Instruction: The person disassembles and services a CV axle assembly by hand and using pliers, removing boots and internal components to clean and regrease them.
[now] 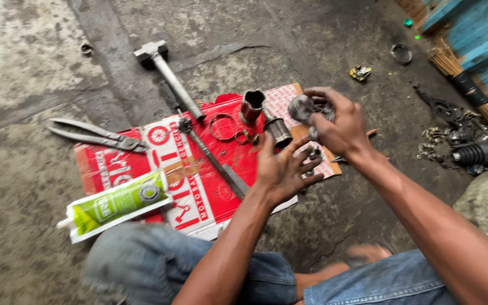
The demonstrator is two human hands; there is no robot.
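Note:
My right hand (340, 121) is closed around a round grey metal joint part (301, 107), held above a red and white printed cardboard sheet (199, 164) on the concrete floor. Below it, my left hand (282, 169) hovers with greasy fingers spread over small metal pieces (314, 153) on the sheet; it grips nothing. A metal cup-shaped housing (251, 105), a ribbed cylinder (278, 130), a thin shaft (213, 158) and clamp rings (224, 127) lie on the sheet just left of my hands.
A hammer (168, 73) and large metal snips (94, 134) lie at the sheet's left. A green and white tube (117, 204) rests by my knee. Greasy parts and rubber boots (470, 148) pile up at right, beside a broom (464, 79) and a blue board wall (481, 34).

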